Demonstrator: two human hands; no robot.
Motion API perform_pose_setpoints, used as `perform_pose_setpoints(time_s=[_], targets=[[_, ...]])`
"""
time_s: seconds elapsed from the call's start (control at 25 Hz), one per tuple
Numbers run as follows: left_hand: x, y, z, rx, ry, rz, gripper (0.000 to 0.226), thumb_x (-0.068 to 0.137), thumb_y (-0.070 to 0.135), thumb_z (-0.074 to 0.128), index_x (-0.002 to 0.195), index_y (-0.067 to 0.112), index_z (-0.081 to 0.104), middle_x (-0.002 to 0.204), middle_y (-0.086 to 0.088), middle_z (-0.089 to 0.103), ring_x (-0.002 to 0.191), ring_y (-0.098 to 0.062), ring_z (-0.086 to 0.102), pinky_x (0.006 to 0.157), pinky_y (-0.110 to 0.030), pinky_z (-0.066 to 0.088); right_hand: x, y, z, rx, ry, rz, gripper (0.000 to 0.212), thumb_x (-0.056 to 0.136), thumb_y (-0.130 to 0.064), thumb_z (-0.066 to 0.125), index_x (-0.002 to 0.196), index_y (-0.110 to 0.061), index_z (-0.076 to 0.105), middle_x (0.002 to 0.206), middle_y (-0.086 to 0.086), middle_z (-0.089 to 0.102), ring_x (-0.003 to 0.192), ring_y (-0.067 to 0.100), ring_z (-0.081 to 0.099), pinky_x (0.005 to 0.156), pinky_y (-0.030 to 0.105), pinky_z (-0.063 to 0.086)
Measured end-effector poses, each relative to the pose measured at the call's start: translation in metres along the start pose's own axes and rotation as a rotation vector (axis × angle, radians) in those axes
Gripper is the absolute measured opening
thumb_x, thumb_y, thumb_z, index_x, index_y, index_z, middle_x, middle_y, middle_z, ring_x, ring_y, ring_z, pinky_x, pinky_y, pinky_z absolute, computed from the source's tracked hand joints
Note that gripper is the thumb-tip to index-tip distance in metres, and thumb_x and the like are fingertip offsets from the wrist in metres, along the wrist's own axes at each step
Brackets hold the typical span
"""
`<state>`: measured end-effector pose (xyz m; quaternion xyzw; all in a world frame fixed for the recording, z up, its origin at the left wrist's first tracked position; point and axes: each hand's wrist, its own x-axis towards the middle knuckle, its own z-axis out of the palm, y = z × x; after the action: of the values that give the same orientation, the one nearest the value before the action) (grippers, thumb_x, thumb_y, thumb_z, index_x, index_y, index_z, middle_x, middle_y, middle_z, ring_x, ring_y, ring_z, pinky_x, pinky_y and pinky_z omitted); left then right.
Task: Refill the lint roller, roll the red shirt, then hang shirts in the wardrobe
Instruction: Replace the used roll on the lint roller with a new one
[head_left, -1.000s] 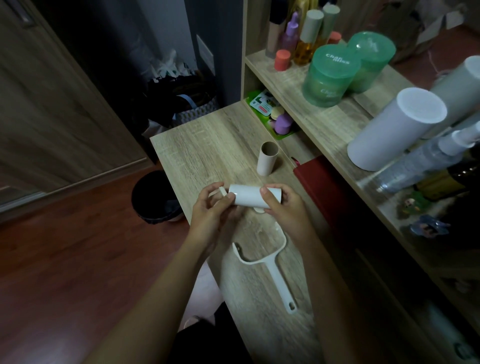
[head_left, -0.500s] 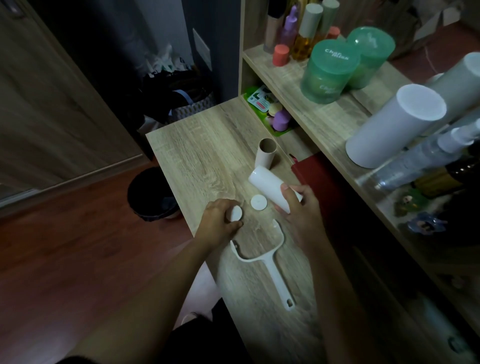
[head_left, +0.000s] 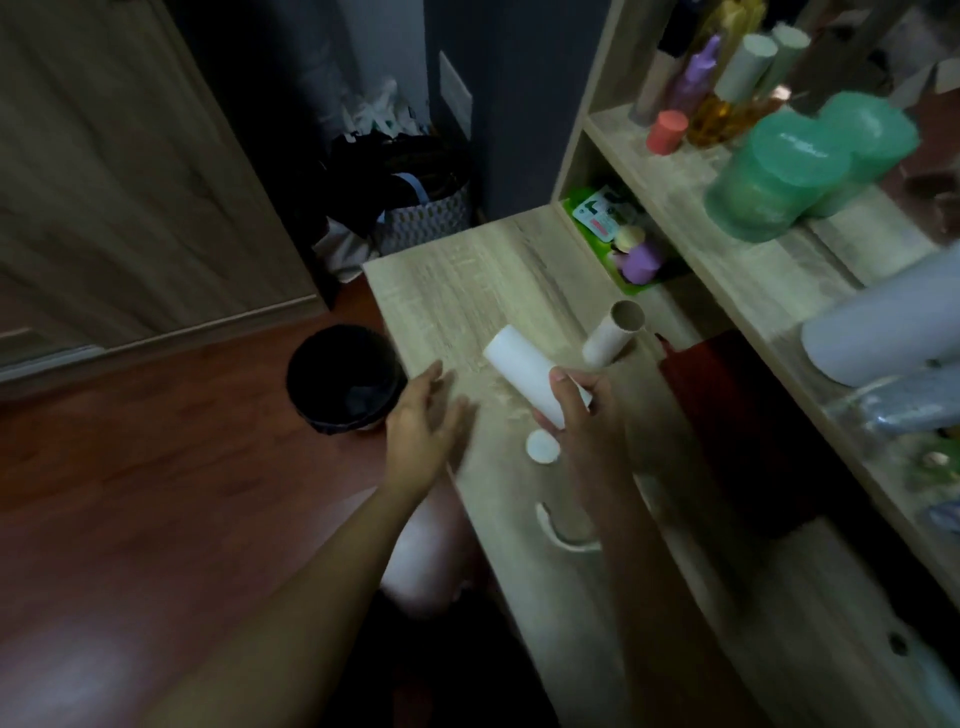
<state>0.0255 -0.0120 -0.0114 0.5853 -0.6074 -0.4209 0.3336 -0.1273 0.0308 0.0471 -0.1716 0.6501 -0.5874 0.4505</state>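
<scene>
**Refill roll in the right hand, much of the roller frame out of sight**

Motion blur softened the whole head view, and the shelf items at the right were smeared beyond reading. The lint roller frame lay on the desk, but only its curved white fork showed; the right forearm covered the rest. A dark red shape sat beside the desk under the shelf, too dim to tell what it was. The near end of the refill roll was hidden inside the grip.

The right hand held that white refill roll above the desk, fingers and thumb curled around its lower end, the roll slanting up and away to the left. The left hand hung at the desk's left edge with fingers straight and loosely spread, holding nothing; whether it touched the wood could not be told.

A small white round cap lay flat on the desk between the hands, just below the roll. A bare cardboard core stood beyond the roll. A dark bin sat on the floor left of the desk.
</scene>
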Motion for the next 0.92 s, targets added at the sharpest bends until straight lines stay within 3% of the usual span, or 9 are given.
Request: perform_pose_setpoints(time_s=[0.16,0.28,0.4,0.48,0.68,0.84,0.92], targets=[[0.045,-0.039,-0.084,0.062,0.156,-0.047,0.044,0.094,0.019,0.053,0.135,0.006,0.047,0.133,-0.010,0.056,0.120,-0.020,0.054,0.096,-0.018,0.036,-0.009,0.019,0.096,0.015,-0.069,0.018,0.008,0.089,-0.016,0.058,0.084,-0.017,0.051,0.094,-0.005,0.055,0.085,0.007,0.060,0.061,0.018,0.055],[0.087,-0.078,-0.144,0.140,0.162,-0.126,0.042,0.096,0.018,0.048,0.135,0.003,0.047,0.135,-0.014,0.054,0.123,-0.025,0.052,0.097,-0.021,0.035,-0.008,0.050,0.172,0.003,-0.110,0.048,0.010,0.088,-0.021,0.060,0.086,-0.018,0.050,0.097,-0.003,0.054,0.089,0.010,0.060,0.064,0.022,0.055],[0.146,-0.135,-0.202,0.197,0.173,-0.202,0.043,0.097,0.020,0.046,0.136,0.001,0.045,0.137,-0.018,0.052,0.125,-0.030,0.050,0.099,-0.025,0.034,0.009,0.102,0.253,-0.088,-0.176,0.127,0.016,0.084,-0.039,0.062,0.091,-0.027,0.053,0.100,-0.010,0.053,0.091,0.012,0.060,0.076,0.033,0.056],[0.187,-0.186,-0.223,0.245,0.154,-0.245,0.047,0.097,0.023,0.045,0.138,-0.001,0.042,0.137,-0.021,0.050,0.126,-0.032,0.049,0.099,-0.026,0.034,0.034,0.147,0.293,-0.081,-0.166,0.240,0.023,0.086,-0.040,0.060,0.097,-0.022,0.051,0.099,-0.009,0.050,0.088,0.012,0.060,0.076,0.033,0.055],[0.251,-0.339,-0.205,0.382,0.028,-0.315,0.055,0.096,0.029,0.049,0.140,-0.003,0.037,0.137,-0.025,0.048,0.124,-0.039,0.048,0.100,-0.039,0.038,0.123,0.286,0.329,-0.218,-0.190,0.394,0.049,0.085,-0.032,0.063,0.120,-0.006,0.042,0.118,0.008,0.048,0.102,0.021,0.056,0.073,0.023,0.053],[0.298,-0.459,-0.157,0.432,-0.021,-0.358,0.062,0.095,0.031,0.050,0.142,-0.004,0.030,0.138,-0.029,0.044,0.125,-0.041,0.045,0.099,-0.042,0.038,0.206,0.402,0.346,-0.388,-0.181,0.379,0.042,0.081,-0.029,0.069,0.109,-0.012,0.043,0.112,0.006,0.048,0.100,0.022,0.056,0.086,0.036,0.054],[0.313,-0.504,-0.136,0.429,-0.028,-0.435,0.064,0.094,0.029,0.051,0.144,-0.001,0.025,0.136,-0.029,0.045,0.122,-0.044,0.046,0.094,-0.044,0.041,0.234,0.446,0.357,-0.473,-0.183,0.357,0.040,0.082,-0.033,0.066,0.107,-0.012,0.043,0.106,0.004,0.049,0.094,0.020,0.058,0.083,0.038,0.055]])
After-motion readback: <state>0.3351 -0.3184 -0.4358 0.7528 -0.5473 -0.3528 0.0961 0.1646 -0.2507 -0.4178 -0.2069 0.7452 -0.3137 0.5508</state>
